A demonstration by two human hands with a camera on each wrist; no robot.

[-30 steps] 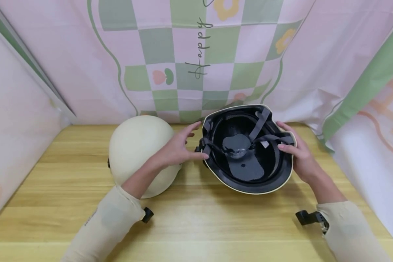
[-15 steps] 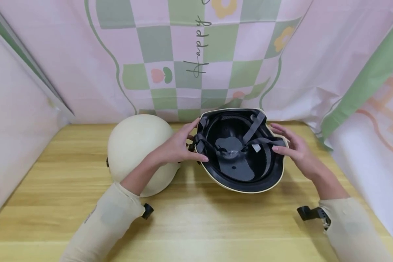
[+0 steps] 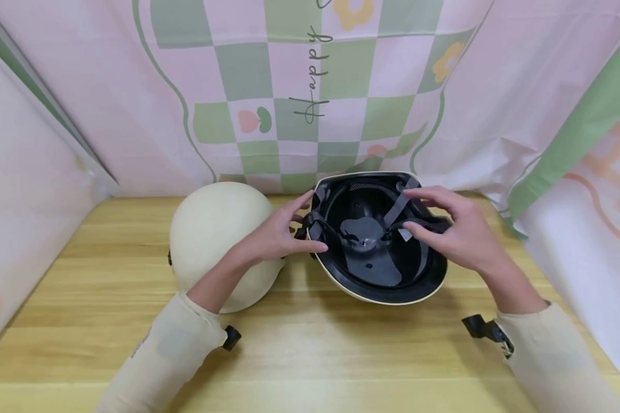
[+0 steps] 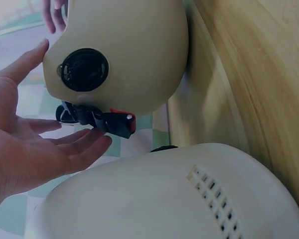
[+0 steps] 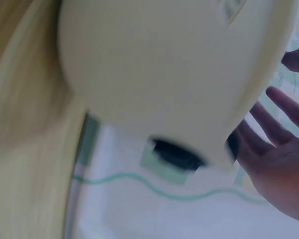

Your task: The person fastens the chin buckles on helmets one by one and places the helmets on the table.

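Note:
An upturned cream helmet (image 3: 382,295) lies on the table, its black padded inside and grey straps (image 3: 400,203) facing up. My left hand (image 3: 276,232) is at its left edge, thumb over the rim and the other fingers spread outside. In the left wrist view those fairly straight fingers reach under a black buckle (image 4: 117,123), beside a round black knob (image 4: 84,69). My right hand (image 3: 462,232) hovers over the helmet's right side, thumb and index finger parted around the straps. Its spread fingers show past the rim in the right wrist view.
A second cream helmet (image 3: 219,229) rests dome up to the left, under my left forearm; its vent holes (image 4: 214,199) show in the left wrist view. Behind the wooden table (image 3: 299,355) hangs a checked, patterned curtain (image 3: 294,74). Black wrist mounts (image 3: 477,327) stick out from my sleeves.
The helmet shifted slightly left and then stopped. My right hand let go of its right rim and moved inward over the straps. My left hand stayed at the left rim.

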